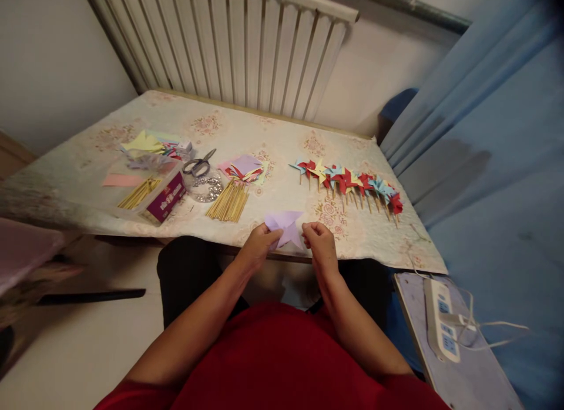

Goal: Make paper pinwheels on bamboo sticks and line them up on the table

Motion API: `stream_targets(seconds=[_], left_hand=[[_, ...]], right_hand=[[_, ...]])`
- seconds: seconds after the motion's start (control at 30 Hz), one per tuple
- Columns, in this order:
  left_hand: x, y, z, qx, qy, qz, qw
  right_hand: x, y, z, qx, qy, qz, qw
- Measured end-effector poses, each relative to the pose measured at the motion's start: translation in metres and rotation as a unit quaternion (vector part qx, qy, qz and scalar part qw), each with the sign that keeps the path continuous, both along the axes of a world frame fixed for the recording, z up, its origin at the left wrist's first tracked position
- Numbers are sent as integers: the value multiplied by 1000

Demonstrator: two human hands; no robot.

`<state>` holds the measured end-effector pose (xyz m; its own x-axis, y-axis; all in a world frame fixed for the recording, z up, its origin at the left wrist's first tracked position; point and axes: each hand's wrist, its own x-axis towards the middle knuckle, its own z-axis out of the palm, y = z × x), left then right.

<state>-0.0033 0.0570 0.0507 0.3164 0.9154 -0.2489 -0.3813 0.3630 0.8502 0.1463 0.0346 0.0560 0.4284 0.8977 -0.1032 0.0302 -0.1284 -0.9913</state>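
A purple paper pinwheel (288, 223) with pointed blades is at the table's front edge, pinched at its left side by my left hand (257, 243). Just right of the paper, my right hand (321, 239) has its thumb and fingertips pressed together; whatever may be between them is too small to name. Beyond my left hand lie a row of bamboo sticks (228, 201) and a pile of coloured paper pieces (247, 165). Finished paper pinwheels (341, 181) in red, blue and yellow on sticks line the right side of the table.
At left stand a plastic box (163, 200) holding sticks, scissors (199, 163), and a round clear container (206, 188) of small shiny pieces. More coloured paper (144, 143) lies behind. A radiator (264, 46) borders the table's back; a power strip (440, 322) sits at lower right.
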Motion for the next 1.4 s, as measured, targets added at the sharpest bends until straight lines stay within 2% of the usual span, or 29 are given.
stream_targets(seconds=[0.17, 0.3, 0.43, 0.67, 0.87, 1.03, 1.2, 1.4], left_hand=[[0, -3, 2, -4, -6, -16, 1000], [0, -4, 2, -9, -1, -14, 1000], [1, -4, 1, -19, -14, -4, 1000], [3, -3, -1, -31, -13, 4, 999], [2, -5, 6, -28, -1, 11, 1000], [1, -5, 4, -12, -4, 10, 1000], [0, -5, 0, -2, 8, 8, 1000], [0, -6, 2, 9, 12, -1, 1000]], right_hand=[[1, 4, -5, -44, 132, 30, 990], [-3, 3, -5, -15, 176, 64, 982], [-7, 2, -3, -1, 189, 41, 981], [-13, -2, -6, 56, 64, 3, 996], [-13, -7, 1, 78, -68, 40, 994], [-11, -12, 5, 95, -63, 91, 989], [-7, -13, 6, 105, -111, 95, 984], [-9, -11, 1, 110, -123, 102, 981]])
